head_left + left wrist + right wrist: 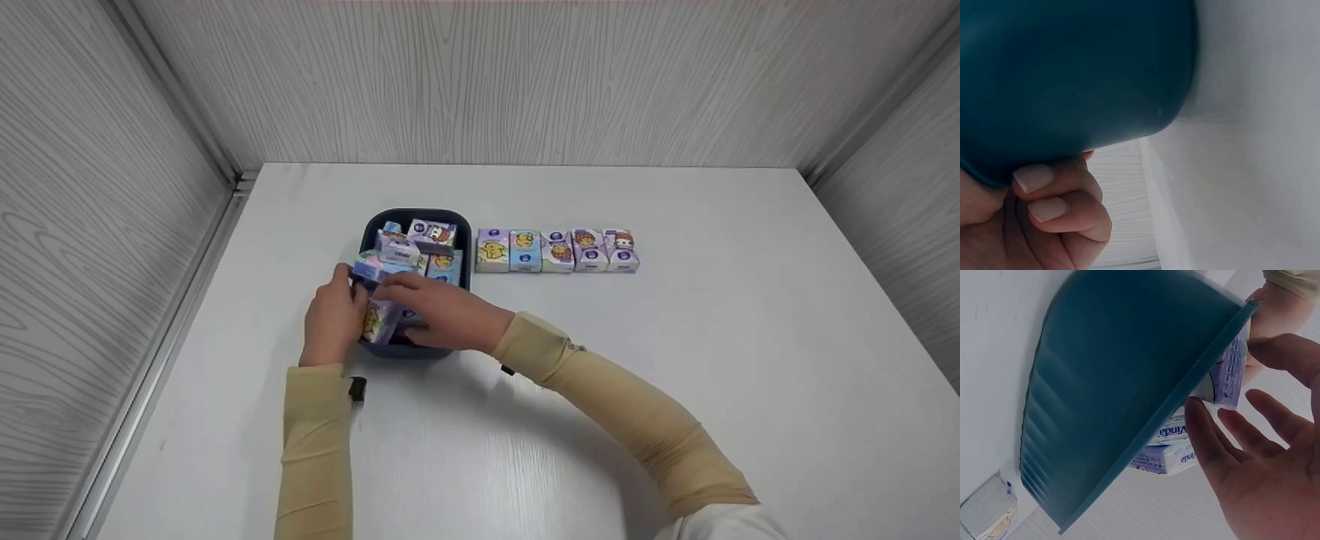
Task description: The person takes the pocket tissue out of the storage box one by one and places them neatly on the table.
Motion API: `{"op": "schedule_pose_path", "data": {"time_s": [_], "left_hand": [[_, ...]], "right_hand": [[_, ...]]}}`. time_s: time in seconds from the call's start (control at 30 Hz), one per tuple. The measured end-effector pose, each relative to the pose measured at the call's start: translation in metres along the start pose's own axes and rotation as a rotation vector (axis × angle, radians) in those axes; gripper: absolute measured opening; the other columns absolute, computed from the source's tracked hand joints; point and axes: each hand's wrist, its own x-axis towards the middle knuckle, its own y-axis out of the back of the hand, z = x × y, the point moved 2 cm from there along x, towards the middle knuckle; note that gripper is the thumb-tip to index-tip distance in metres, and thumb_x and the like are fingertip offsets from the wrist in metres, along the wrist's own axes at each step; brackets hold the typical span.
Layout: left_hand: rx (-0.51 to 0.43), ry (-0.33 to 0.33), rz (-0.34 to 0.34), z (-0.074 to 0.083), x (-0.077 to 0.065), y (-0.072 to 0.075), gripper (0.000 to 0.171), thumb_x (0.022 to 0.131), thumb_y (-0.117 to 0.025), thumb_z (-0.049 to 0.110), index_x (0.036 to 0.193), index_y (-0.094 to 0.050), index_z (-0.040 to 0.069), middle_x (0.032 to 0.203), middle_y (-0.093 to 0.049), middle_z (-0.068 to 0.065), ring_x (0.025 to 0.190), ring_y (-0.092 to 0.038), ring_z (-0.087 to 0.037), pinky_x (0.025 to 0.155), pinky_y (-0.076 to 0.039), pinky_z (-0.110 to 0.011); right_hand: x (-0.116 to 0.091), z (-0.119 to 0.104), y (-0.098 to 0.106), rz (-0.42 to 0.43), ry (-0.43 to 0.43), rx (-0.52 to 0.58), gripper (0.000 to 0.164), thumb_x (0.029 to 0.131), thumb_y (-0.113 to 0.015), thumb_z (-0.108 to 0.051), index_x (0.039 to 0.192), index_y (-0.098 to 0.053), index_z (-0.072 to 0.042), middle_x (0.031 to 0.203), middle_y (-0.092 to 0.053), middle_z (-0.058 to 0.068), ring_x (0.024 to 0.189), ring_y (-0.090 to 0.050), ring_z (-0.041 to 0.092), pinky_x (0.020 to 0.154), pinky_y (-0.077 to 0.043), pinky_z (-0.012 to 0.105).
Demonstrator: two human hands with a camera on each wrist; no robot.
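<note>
Your right hand [442, 309], fingers parted, hung over a dark-blue bin [409, 352], its long axis 12-to-6, a cartoon-printed tissue pack [379, 321] at 9 o'clock; your nearer left hand [334, 315] gripped the bin's edge. Five tissue packs [557, 255] lined the white tabletop [750, 315] at 3 o'clock, before a wood-grain wall [487, 82].

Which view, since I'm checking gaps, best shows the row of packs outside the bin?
The head view: the whole row lies uncovered beside the bin. The right wrist view catches only part of one pack; the left wrist view shows none.
</note>
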Motion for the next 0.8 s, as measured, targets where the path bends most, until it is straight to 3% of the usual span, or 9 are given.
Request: {"op": "schedule_pose_path", "data": {"time_s": [0.17, 0.33, 0.43, 0.63, 0.8], "left_hand": [[-0.001, 0.011, -0.015, -0.0009, 0.0008, -0.0012, 0.032, 0.1, -0.041, 0.02, 0.125, -0.045, -0.001, 0.091, -0.063, -0.022, 0.067, -0.053, -0.028, 0.061, -0.041, -0.041], [-0.002, 0.014, -0.022, -0.0002, 0.0014, -0.0014, 0.034, 0.1, -0.041, 0.021, 0.127, -0.045, -0.001, 0.092, -0.062, -0.021, 0.068, -0.053, -0.028, 0.061, -0.041, -0.041], [-0.003, 0.007, -0.011, 0.0002, 0.0012, -0.0004, 0.033, 0.1, -0.042, 0.02, 0.126, -0.046, -0.001, 0.086, -0.062, -0.02, 0.063, -0.051, -0.027, 0.058, -0.039, -0.04], [-0.006, -0.017, 0.02, 0.0004, 0.0009, 0.0007, 0.03, 0.101, -0.041, 0.018, 0.123, -0.047, 0.0, 0.078, -0.061, -0.019, 0.057, -0.05, -0.025, 0.054, -0.038, -0.038], [-0.006, -0.003, 0.009, 0.0006, 0.0007, -0.0009, 0.03, 0.101, -0.041, 0.019, 0.123, -0.047, 0.0, 0.078, -0.061, -0.018, 0.059, -0.051, -0.025, 0.054, -0.038, -0.038]], "right_hand": [[0.0002, 0.0004, -0.0055, -0.056, 0.004, -0.018, 0.05, 0.088, -0.065, -0.005, 0.136, -0.052, -0.011, 0.141, -0.04, 0.009, 0.107, -0.053, 0.013, 0.093, -0.041, 0.024], [0.0003, 0.001, -0.0028, -0.041, -0.063, 0.009, 0.038, 0.088, -0.067, -0.006, 0.125, -0.061, -0.011, 0.129, -0.05, 0.005, 0.108, -0.052, 0.012, 0.094, -0.041, 0.023], [0.0004, 0.0018, -0.0007, -0.013, -0.061, -0.011, 0.033, 0.087, -0.068, -0.004, 0.119, -0.064, -0.011, 0.12, -0.054, 0.003, 0.106, -0.053, 0.011, 0.093, -0.041, 0.023], [0.0034, 0.0021, -0.0014, 0.038, 0.021, -0.14, 0.033, 0.085, -0.07, -0.006, 0.117, -0.067, -0.014, 0.115, -0.056, 0.004, 0.105, -0.051, 0.015, 0.093, -0.04, 0.026], [0.0056, 0.0018, -0.0067, 0.0, 0.026, -0.24, 0.038, 0.085, -0.071, -0.009, 0.121, -0.063, -0.014, 0.126, -0.054, 0.006, 0.114, -0.048, 0.02, 0.1, -0.036, 0.03]]}}
